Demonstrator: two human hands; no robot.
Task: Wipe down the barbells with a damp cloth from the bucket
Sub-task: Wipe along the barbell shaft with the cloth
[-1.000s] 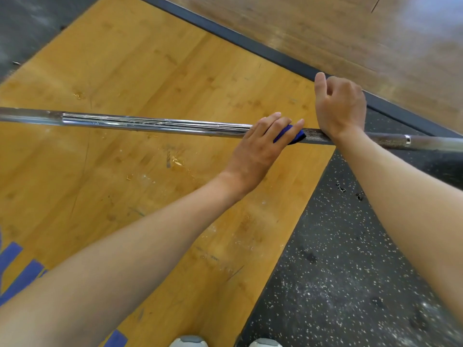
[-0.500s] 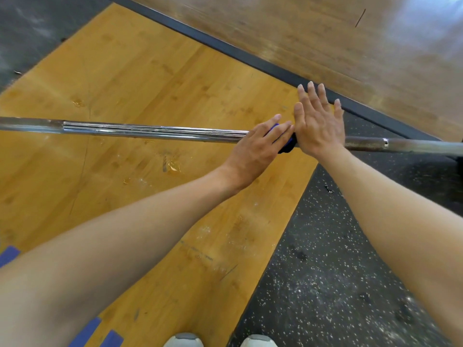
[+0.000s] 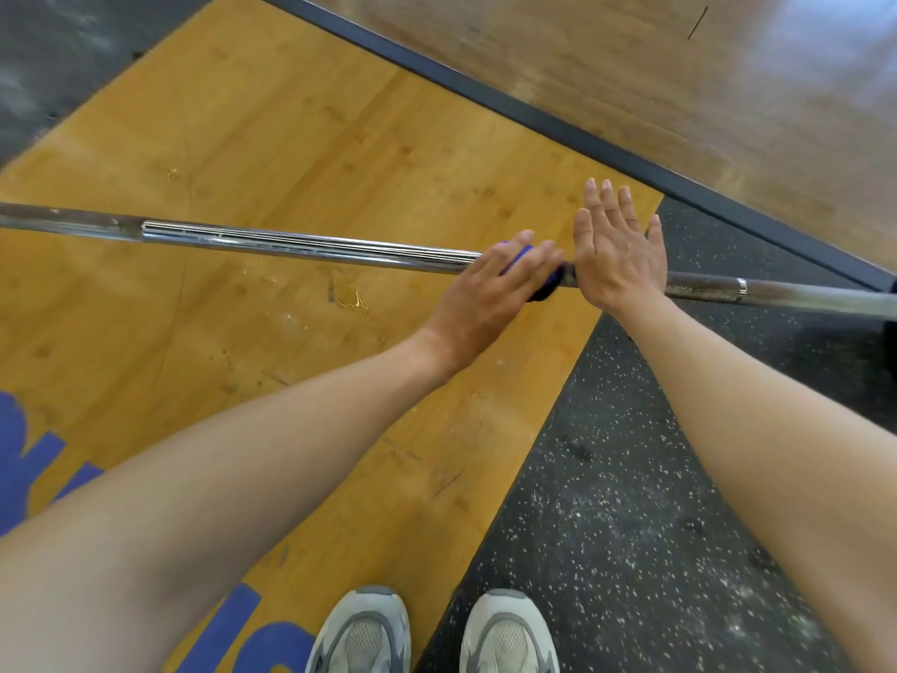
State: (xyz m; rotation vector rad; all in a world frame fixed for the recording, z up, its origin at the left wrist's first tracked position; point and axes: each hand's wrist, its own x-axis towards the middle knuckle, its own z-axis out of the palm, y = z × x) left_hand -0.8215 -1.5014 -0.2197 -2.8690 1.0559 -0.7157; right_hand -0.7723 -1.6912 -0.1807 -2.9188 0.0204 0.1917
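A long steel barbell [image 3: 310, 246] runs across the view from left to right, above the floor. My left hand [image 3: 490, 293] lies over the bar with a blue cloth [image 3: 522, 257] under its fingers, wrapped round the bar. My right hand [image 3: 614, 255] is right beside it, palm resting on the bar, fingers straight and pointing away from me. The bucket is not in view.
Under the bar lies a yellow wooden platform [image 3: 272, 138] with blue lettering at the lower left. Black speckled rubber flooring [image 3: 631, 527] is on the right. A dark metal strip [image 3: 558, 128] borders a brown wooden floor beyond. My grey shoes [image 3: 432, 633] show at the bottom.
My right hand has let go of the bar, opened its fingers flat and moved left until it sits against my left hand. My left hand has stayed on the cloth.
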